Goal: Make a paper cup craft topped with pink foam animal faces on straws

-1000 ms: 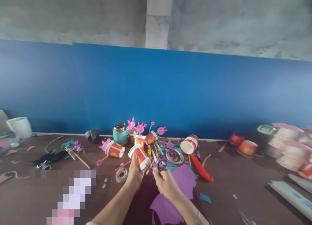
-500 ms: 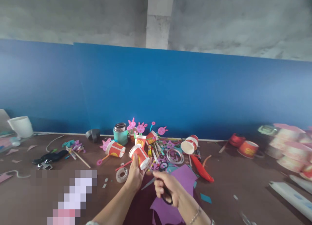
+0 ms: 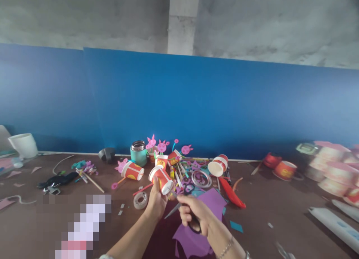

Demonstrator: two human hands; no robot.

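Note:
My left hand [image 3: 157, 202] is closed around a red and white paper cup [image 3: 162, 181], its base tilted to the lower right. My right hand [image 3: 193, 214] grips black-handled scissors [image 3: 172, 211] just right of that cup, with the blades spread apart. One blade tip comes close to the cup's base; whether it touches I cannot tell. Purple craft sheet [image 3: 214, 203] lies under and beyond the right hand. A roll of clear tape [image 3: 140, 201] rests left of the left hand. Behind the held cup stand other cups with pink paper animal faces [image 3: 162, 147].
A teal jar [image 3: 138, 154] stands at the back by the blue partition [image 3: 196, 109]. Markers and scraps pile up beyond my hands. To the right are a white-mouthed cup [image 3: 218, 166], a red pouch-like piece [image 3: 231, 192] and stacked paper bowls [image 3: 333, 173]. Black-strapped keys [image 3: 53, 189] lie left.
The right hand and scissors have shifted very slightly, and the lower blade shows a little more clearly. The left hand still holds the cup in nearly the same place.

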